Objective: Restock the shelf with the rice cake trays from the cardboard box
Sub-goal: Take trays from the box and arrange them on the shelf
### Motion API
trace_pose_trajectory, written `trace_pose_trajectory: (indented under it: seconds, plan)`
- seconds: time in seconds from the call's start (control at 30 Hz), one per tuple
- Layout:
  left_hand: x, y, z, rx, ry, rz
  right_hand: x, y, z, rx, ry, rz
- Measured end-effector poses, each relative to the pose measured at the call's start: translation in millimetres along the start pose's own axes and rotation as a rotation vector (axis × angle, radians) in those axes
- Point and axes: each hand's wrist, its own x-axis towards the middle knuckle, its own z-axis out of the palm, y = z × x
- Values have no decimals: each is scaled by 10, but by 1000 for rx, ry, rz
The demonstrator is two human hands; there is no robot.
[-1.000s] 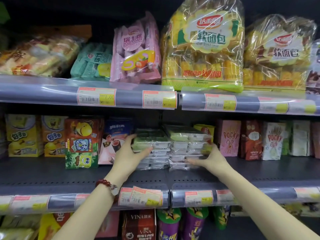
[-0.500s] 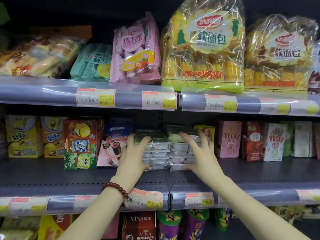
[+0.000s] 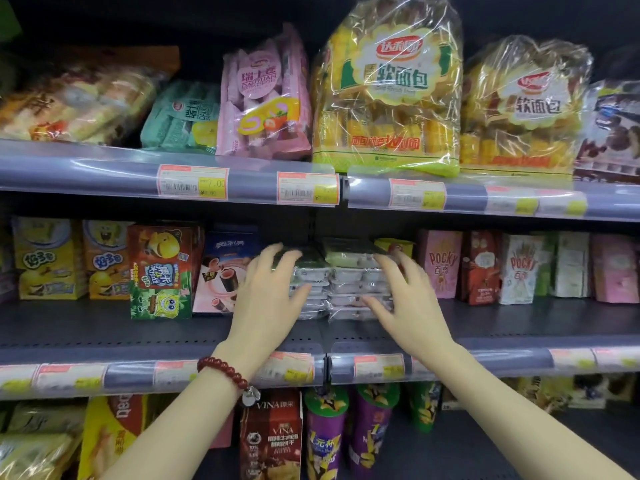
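Note:
Two stacks of clear-wrapped rice cake trays with green tops [image 3: 346, 278] stand side by side in the middle of the grey middle shelf [image 3: 104, 332]. My left hand [image 3: 268, 299], with a red bead bracelet at the wrist, lies with spread straight fingers against the front of the left stack. Against the front of the right stack lies my right hand [image 3: 403, 303], fingers also spread and straight. Neither hand grips a tray. The cardboard box is out of view.
A blue-and-pink snack box [image 3: 225, 268] leans just left of the stacks, with cartoon boxes [image 3: 161, 271] further left. Pocky boxes [image 3: 440, 263] stand to the right. Bread bags [image 3: 389, 88] fill the upper shelf; cans [image 3: 325, 434] and a VINA box [image 3: 272, 441] sit below.
Both hands shifted from the outer sides of the stacks to their fronts, and the stacks have slid a little further back on the shelf.

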Motion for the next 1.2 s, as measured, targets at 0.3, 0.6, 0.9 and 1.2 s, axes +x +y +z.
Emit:
trace_pose_trajectory:
  seconds: [0.3,0.6,0.9,1.2]
  plan:
    - [-405,601,-64,-223,-157,83,-586,-56,-381,277,42,158]
    - [-540,1229,169,-465,-308,102,-1065,251,-993,258,75,471]
    - [-641,1768,597,-649,-464,247,-1748,473,-1543,36,193,751]
    - [-1093,2114,1041,-826,-718,419,-2713,540,-1682,-183,285,1104]
